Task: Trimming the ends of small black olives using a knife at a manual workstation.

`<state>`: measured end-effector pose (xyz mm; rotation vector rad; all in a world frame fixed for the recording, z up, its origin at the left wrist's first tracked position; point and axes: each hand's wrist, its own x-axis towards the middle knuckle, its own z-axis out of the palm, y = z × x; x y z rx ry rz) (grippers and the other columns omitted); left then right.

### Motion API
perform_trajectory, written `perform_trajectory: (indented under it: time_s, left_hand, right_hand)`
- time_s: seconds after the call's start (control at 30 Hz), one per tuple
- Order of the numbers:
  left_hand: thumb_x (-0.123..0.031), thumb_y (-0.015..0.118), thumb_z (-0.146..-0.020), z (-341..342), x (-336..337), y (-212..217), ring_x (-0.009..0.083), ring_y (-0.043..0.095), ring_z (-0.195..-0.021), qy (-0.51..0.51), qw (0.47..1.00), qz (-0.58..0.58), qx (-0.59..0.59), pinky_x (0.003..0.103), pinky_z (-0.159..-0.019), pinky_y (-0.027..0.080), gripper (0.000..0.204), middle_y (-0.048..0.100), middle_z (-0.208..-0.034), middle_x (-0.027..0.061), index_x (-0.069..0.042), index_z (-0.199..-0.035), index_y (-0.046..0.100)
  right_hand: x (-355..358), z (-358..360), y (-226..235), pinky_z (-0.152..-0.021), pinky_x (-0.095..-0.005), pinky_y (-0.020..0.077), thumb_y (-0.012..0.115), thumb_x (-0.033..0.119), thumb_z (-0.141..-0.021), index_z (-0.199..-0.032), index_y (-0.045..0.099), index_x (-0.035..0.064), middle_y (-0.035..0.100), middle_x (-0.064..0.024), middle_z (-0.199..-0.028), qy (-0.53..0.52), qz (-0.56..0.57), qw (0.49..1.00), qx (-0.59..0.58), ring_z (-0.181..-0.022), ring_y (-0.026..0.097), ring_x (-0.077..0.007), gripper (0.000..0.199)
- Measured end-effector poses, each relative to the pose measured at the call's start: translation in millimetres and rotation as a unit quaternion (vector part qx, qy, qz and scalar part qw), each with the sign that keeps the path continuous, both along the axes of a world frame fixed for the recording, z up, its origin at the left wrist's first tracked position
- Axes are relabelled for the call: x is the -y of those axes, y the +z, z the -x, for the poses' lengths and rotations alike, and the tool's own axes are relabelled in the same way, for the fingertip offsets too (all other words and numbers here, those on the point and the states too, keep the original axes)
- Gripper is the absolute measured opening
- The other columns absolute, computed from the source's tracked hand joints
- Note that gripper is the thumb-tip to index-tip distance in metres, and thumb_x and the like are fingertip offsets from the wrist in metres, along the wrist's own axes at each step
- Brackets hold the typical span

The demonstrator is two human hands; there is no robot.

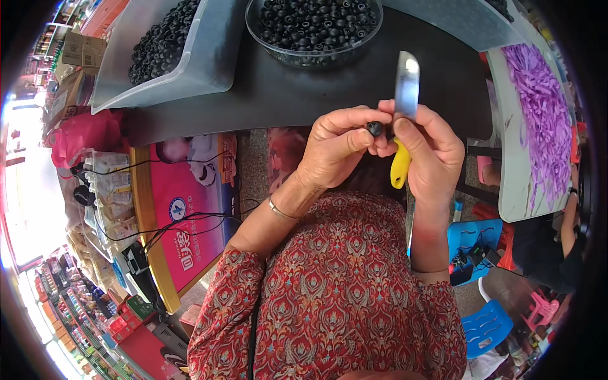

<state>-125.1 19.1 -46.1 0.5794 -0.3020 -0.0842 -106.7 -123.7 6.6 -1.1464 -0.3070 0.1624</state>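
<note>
My left hand pinches a small black bead between thumb and fingers, just below the dark table edge. My right hand grips a knife with a yellow handle; its shiny blade points up and away, right beside the bead. The two hands touch at the fingertips. A thin bangle sits on my left wrist. My red patterned sleeves and lap fill the lower middle.
On the dark table stand a round clear bowl and a clear plastic tub, both full of black beads. At right, a white table holds purple ribbon strips. Blue stools, a pink carton and cables lie around.
</note>
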Motion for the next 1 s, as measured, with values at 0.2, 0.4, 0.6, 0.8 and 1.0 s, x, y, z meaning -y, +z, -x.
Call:
perform_trajectory:
  time_s: [0.2,0.4,0.6,0.8,1.0]
  left_hand:
    - [-0.009,0.062,-0.087,2,1,5,0.0160,0.059,-0.081,-0.014,0.999,0.035,-0.039,0.028,-0.076,0.049,0.031,0.061,-0.091,0.0092,0.005,-0.115,0.059]
    - [-0.008,0.062,-0.087,2,-9,11,0.0149,0.059,-0.079,-0.004,1.000,0.023,-0.011,0.026,-0.075,0.049,0.030,0.062,-0.088,0.0082,0.004,-0.114,0.059]
    - [-0.005,0.072,-0.075,7,-71,100,0.0146,0.058,-0.072,0.288,0.814,-0.472,0.176,0.024,-0.065,0.045,0.021,0.063,-0.082,0.0072,0.002,-0.095,0.067]
    - [-0.013,0.074,-0.073,-13,-152,170,0.0253,0.060,-0.067,0.499,0.440,-0.728,0.164,0.032,-0.063,0.047,0.019,0.063,-0.076,0.0109,-0.003,-0.088,0.068]
    - [-0.016,0.070,-0.077,-46,-184,155,0.0321,0.060,-0.076,0.525,0.205,-0.798,0.213,0.041,-0.065,0.048,0.024,0.061,-0.087,0.0127,-0.005,-0.097,0.065]
  right_hand:
    - [4,1,6,-0.066,-0.0280,0.0592,0.055,0.002,-0.091,-0.111,0.058,-0.0075,0.063,-0.0200,-0.106,-0.045,-0.037,0.998,-0.007,-0.091,0.065,-0.0216,0.022]
    - [9,-5,5,-0.065,-0.0294,0.0595,0.054,0.004,-0.092,-0.112,0.057,-0.0062,0.063,-0.0199,-0.106,-0.060,-0.042,0.997,-0.015,-0.096,0.064,-0.0251,0.023]
    - [18,-5,-2,-0.064,-0.0288,0.0587,0.054,0.003,-0.092,-0.112,0.057,-0.0053,0.064,-0.0187,-0.105,-0.066,-0.034,0.997,-0.034,-0.094,0.065,-0.0240,0.023]
    - [31,-7,-8,-0.060,-0.0274,0.0566,0.054,0.002,-0.091,-0.110,0.059,-0.0038,0.065,-0.0178,-0.102,-0.102,-0.024,0.994,-0.042,-0.090,0.066,-0.0229,0.021]
    - [26,-4,-9,-0.060,-0.0267,0.0557,0.055,0.003,-0.091,-0.109,0.060,-0.0036,0.065,-0.0165,-0.101,-0.087,-0.018,0.996,-0.032,-0.088,0.066,-0.0218,0.019]
